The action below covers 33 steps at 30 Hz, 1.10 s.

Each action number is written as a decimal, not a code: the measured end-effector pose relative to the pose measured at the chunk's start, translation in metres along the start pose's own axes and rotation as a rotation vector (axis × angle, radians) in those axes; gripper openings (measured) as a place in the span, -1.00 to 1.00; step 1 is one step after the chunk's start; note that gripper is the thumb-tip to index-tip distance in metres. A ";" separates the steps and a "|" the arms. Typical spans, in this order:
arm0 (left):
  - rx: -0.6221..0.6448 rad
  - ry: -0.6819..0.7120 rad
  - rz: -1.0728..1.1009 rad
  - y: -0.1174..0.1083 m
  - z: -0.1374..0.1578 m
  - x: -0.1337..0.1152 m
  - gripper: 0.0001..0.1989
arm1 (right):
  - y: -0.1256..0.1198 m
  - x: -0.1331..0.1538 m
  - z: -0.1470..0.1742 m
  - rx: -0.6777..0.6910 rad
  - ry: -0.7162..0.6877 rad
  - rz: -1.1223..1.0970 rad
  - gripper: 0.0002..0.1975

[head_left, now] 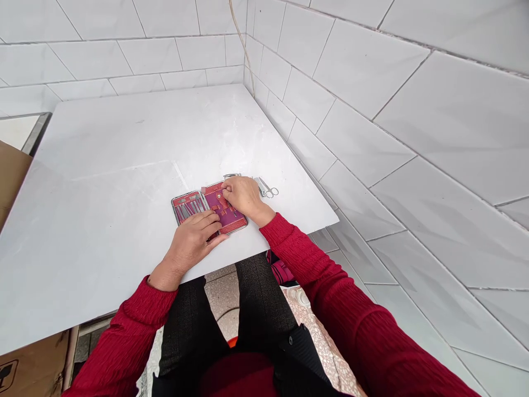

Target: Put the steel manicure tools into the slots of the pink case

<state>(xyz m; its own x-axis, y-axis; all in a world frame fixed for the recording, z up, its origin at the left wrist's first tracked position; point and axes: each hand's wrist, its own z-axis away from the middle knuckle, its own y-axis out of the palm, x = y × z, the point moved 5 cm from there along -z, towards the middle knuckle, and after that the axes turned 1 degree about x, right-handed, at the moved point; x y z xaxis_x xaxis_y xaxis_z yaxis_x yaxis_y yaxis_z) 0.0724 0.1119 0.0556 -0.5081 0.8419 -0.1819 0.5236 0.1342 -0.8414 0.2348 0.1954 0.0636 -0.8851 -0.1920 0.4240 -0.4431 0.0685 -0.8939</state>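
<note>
A manicure case (232,225) lies unfolded near the table's front edge. Slim metal manicure tools (189,208) sit in a row in its left half; the right half has a purple lining with small red straps. My left hand (193,238) holds the case at its lower middle, fingers over the inside and thumb along the front rim. Over the right half, my right hand (244,194) is closed in a pinch at the lining; what it holds is hidden. Just beyond it on the table are small scissors (270,191) and a nail clipper (232,175), partly covered by the hand.
The white table (107,149) meets a tiled wall (351,110) at the back and right. A thin cable (243,47) hangs in the corner. Cardboard boxes (35,364) stand at the left, beside and below the table.
</note>
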 end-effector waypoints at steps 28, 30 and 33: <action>-0.008 0.013 -0.016 0.002 0.003 0.000 -0.73 | 0.000 0.019 0.009 0.083 0.014 0.225 -0.71; -0.016 0.020 -0.010 0.002 0.002 0.001 -0.74 | 0.002 0.018 0.012 0.072 0.020 0.216 -0.73; -0.023 0.033 -0.007 0.001 0.001 0.002 -0.74 | 0.002 0.018 0.015 0.035 0.009 0.188 -0.73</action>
<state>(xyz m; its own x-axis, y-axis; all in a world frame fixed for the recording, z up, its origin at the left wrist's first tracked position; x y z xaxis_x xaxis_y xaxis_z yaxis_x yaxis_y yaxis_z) 0.0715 0.1129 0.0536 -0.4892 0.8577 -0.1584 0.5353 0.1520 -0.8309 0.2198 0.1775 0.0670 -0.9531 -0.1699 0.2505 -0.2649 0.0677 -0.9619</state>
